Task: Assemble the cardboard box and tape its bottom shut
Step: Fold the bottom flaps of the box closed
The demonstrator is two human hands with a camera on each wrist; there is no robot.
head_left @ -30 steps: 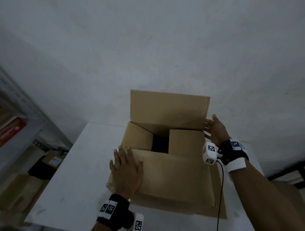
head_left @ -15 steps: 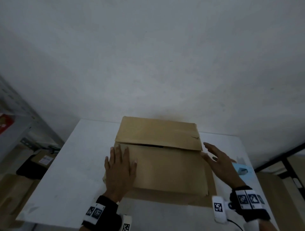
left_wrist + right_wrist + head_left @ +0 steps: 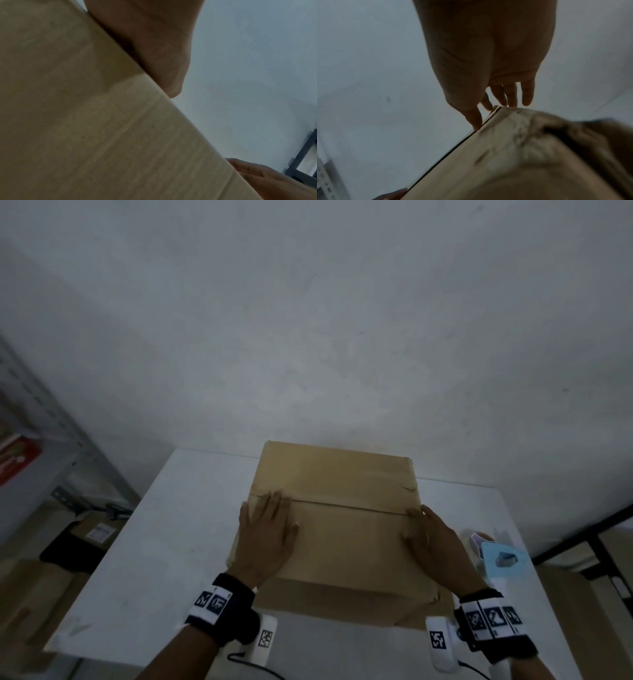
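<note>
Both flaps closed on cardboard box (image 3: 342, 529); left hand (image 3: 265, 537) and right hand (image 3: 433, 546) flat, fingers released, pressing near seam. Bare worktop (image 3: 178, 529) at left.

I saw a plain tan cardboard box (image 3: 337, 510) on a white table (image 3: 164, 542). A pale blue tape dispenser (image 3: 501, 558) sat at the frame's right; the wristbands (image 3: 219, 602) were black with white checkered tags.

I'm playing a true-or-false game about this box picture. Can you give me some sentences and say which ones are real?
1. Both flaps of the cardboard box are folded shut. True.
2. The left hand lies flat on the box. True.
3. The right hand holds the tape dispenser. False: it presses the box; the dispenser sits on the white table.
4. Tape already covers the seam. False: none shows.
</note>
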